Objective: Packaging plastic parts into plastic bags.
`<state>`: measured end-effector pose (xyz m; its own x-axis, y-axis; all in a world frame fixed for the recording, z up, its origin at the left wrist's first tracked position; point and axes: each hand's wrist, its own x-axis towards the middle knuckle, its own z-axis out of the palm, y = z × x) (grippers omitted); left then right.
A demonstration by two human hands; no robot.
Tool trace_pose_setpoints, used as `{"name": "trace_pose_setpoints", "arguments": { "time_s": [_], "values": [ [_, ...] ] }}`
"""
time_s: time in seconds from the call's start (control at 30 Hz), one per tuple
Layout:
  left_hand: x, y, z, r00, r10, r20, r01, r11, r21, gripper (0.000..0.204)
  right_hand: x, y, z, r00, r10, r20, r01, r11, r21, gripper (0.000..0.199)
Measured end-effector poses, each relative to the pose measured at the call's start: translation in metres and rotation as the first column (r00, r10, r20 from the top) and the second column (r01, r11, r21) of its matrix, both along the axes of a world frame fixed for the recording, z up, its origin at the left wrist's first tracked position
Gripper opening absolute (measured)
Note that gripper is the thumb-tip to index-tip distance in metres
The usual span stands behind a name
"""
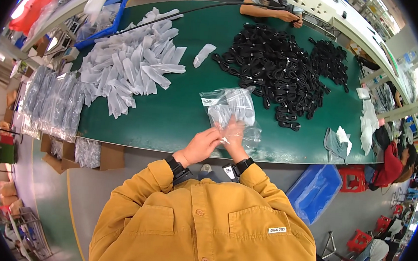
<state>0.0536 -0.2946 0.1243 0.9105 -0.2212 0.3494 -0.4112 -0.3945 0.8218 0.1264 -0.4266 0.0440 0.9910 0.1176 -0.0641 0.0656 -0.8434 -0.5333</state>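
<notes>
Clear plastic bag, beyond left grip pinching its near edge, right grip unclear

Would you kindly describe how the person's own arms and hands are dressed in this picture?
Both the left hand and right hand are ungloved. The left sleeve and right sleeve are mustard yellow, long and loosely creased. A black left wristband and black right wristband show; beside the right one sits a small white label with a dark mark.
</notes>
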Motion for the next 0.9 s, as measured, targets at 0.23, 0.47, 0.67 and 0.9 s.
{"name": "trace_pose_setpoints", "arguments": {
  "time_s": [0.23,0.47,0.67,0.9],
  "values": [
    [-0.001,-0.005,-0.004,0.989,-0.147,-0.018,0.147,0.989,0.013,0.007,0.019,0.025,-0.008,0.968,-0.015,0.249,0.013,1.0,0.008,0.085],
    [0.011,0.026,-0.021,0.987,0.061,-0.151,-0.06,0.998,0.006,0.011,0.008,0.014,-0.011,0.949,0.279,0.147,-0.264,0.958,-0.113,0.074],
    [0.005,-0.006,-0.032,0.965,-0.244,-0.1,0.246,0.969,0.016,0.022,0.067,0.037,-0.067,0.863,0.382,0.331,-0.256,0.894,-0.367,0.043],
    [0.028,0.003,-0.025,1.0,0.008,-0.008,-0.009,0.999,-0.043,0.009,0.057,0.011,0.078,0.977,0.141,-0.158,-0.192,0.903,-0.384,0.072]
  ]
}}
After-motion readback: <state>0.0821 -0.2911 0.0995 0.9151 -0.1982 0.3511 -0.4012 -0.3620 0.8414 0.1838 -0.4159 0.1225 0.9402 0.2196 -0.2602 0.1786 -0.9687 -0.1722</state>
